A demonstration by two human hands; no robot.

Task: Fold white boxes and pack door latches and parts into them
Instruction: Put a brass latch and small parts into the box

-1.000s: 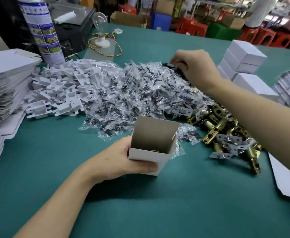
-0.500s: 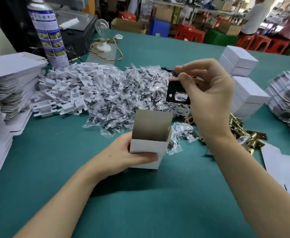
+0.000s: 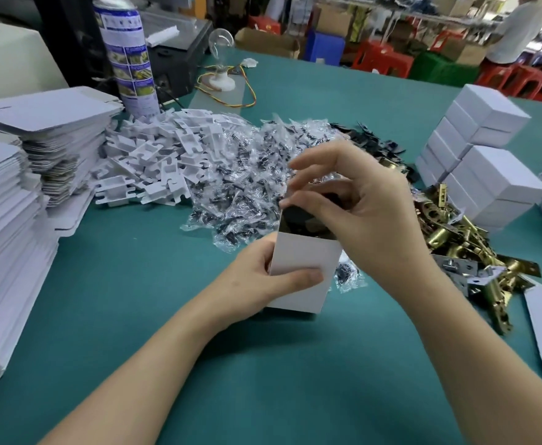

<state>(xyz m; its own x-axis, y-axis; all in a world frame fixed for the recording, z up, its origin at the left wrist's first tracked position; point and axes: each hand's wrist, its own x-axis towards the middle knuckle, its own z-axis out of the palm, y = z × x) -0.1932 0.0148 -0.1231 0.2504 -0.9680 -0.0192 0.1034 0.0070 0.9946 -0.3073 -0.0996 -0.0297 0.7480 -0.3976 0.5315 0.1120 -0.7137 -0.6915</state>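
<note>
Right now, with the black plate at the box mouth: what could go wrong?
1. The right hand pinches the black plate by its fingertips at the mouth of the white box; it may catch the rim or slip.
2. Only the left hand steadies the box, so a hard push could tilt or dent it.
3. A small clear bag lies by the box's base and could get dragged along.

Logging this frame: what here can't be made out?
All head view.
Box inside: hidden by its front wall and the right hand.
Dark part at box mouth: hand covers most; shape and grip unclear.
Spray can label: print too small.
Cardboard stacks: cut off by left edge.
</note>
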